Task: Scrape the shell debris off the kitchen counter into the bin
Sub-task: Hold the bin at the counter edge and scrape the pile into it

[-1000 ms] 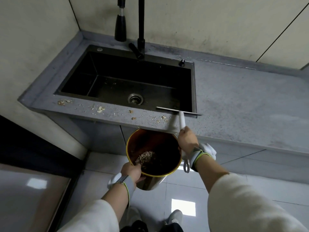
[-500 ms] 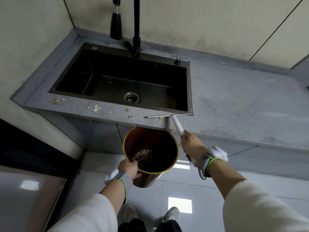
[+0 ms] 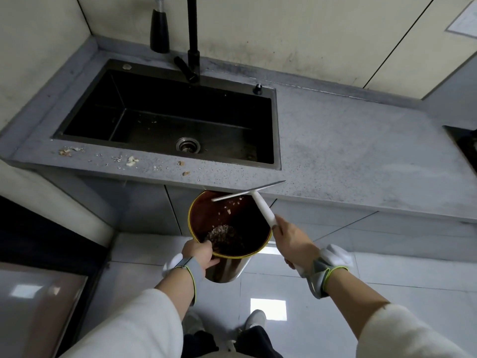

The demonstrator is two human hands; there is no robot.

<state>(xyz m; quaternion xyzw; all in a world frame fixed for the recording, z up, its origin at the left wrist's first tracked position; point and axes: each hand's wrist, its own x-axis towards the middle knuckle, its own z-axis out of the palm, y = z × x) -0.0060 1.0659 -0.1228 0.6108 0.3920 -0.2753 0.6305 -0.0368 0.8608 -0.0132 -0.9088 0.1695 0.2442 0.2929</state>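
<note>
Since a moment ago your scraper (image 3: 247,193) has been dragged off the bench (image 3: 348,156) front edge, and its blade now hangs over the mouth of the bin (image 3: 229,226) — pale crumbs are caught mid-fall inside. Your right hand (image 3: 290,239) is wrapped around the white handle, at 3 o'clock from the bin. Your left hand (image 3: 200,254) grips the bin's near rim at 7 o'clock, holding it up just under the bench edge.

By my reading you are finishing one sweep, with more to do: shell debris (image 3: 131,160) is scattered along the front strip of the bench at 10 o'clock from the bin, in front of the sink (image 3: 165,120). The next move likely calls for sliding the bin left beneath that strip, setting the blade flat behind the crumbs and pulling towards you.

The blade is thin, straight metal on a round, smooth handle. The bin is a steel cylinder, shiny outside, dark inside with a yellow rim and a heap of brown shells at the bottom. The bench is grey speckled stone, matt and flat — light fragments should slide easily.
</note>
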